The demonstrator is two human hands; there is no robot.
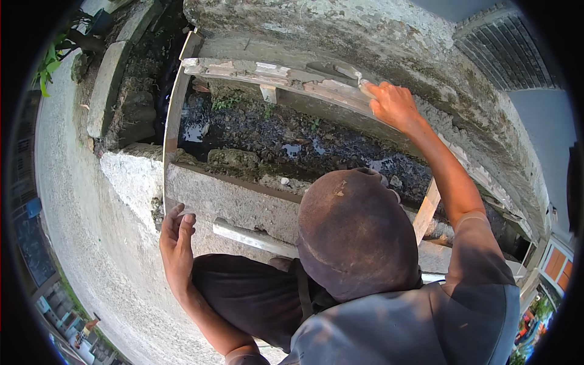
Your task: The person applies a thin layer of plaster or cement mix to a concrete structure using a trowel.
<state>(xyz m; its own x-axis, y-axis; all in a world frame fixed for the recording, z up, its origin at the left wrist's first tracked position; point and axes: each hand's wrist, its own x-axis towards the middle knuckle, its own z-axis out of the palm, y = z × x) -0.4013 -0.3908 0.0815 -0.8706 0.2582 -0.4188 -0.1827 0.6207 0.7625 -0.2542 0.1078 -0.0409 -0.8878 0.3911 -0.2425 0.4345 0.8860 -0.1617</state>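
Note:
Neither of my hands is visible. Below me a person in a dark, dusty cap (353, 237) and grey shirt (401, 328) leans over an open drain (255, 121). That person's right hand (392, 103) grips a trowel (340, 70), laid on grey mortar behind a long, mortar-smeared board (274, 72) along the far wall. The person's left hand (179, 234) has loosely bent fingers by the near end of an upright side board (172, 115); whether it touches it, I cannot tell. A pale metal bar (252, 236) lies on the near concrete ledge (231, 194).
A weathered concrete wall (322, 27) rises behind the drain. Broken concrete slabs (109, 91) and a leafy plant (52, 67) are at upper left. A concrete path (79, 201) runs down the left. A short wooden board (426, 210) crosses the drain at right.

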